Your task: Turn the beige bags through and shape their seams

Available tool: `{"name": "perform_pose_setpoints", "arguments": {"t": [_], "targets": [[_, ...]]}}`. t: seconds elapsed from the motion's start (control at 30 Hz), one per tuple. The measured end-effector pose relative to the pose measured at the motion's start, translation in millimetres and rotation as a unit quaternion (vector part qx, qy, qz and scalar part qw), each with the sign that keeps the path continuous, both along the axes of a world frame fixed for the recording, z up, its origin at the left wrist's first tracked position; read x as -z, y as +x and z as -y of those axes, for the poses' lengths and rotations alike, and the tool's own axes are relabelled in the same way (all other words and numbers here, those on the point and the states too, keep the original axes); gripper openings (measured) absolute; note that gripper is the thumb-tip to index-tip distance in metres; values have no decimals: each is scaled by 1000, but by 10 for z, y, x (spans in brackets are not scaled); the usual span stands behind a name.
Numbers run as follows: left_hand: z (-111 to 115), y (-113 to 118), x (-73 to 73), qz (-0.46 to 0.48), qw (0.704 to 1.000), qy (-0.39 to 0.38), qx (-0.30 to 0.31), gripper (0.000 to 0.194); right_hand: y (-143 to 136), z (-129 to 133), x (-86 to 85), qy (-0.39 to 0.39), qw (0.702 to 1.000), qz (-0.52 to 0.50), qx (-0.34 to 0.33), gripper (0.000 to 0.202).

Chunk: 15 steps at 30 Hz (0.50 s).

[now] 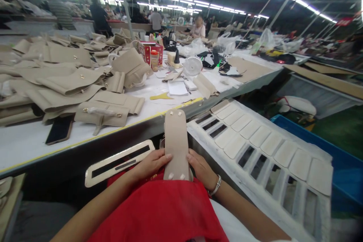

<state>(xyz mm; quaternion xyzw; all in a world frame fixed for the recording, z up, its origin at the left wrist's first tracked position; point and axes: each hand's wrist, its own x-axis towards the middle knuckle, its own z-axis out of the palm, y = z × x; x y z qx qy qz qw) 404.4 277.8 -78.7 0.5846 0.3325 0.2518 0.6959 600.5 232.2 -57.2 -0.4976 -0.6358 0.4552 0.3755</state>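
A long beige leather panel (pixel 176 140) with rounded ends lies over my lap, its far end pointing toward the table. Small pale tabs show near both of its ends. My left hand (pixel 154 162) grips its left edge, thumb on top and the other fingers partly beneath. Along the right edge, my right hand (pixel 200 167) holds the same panel, thumb on its face. Left of the panel rests a long oval frame (pixel 92 172) with a pale rim and a dark slot. Red cloth (pixel 164 211) covers my lap.
Beige leather bag pieces (pixel 65 79) pile up on the white table (pixel 22 145), beside a dark phone (pixel 59 130). A small white fan (pixel 193 66) stands farther back. At right, a slatted rack (pixel 272 151) bears several pale panels; a blue bin (pixel 344 174) sits beyond it.
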Motion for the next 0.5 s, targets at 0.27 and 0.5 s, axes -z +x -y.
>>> {"name": "perform_pose_setpoints", "arguments": {"t": [0.27, 0.5], "targets": [[19, 1, -184, -98, 982, 163, 4, 37, -72, -51, -48, 27, 974, 203, 96, 26], [52, -22, -221, -141, 959, 241, -39, 31, -160, 6, 34, 146, 952, 232, 136, 41]]}}
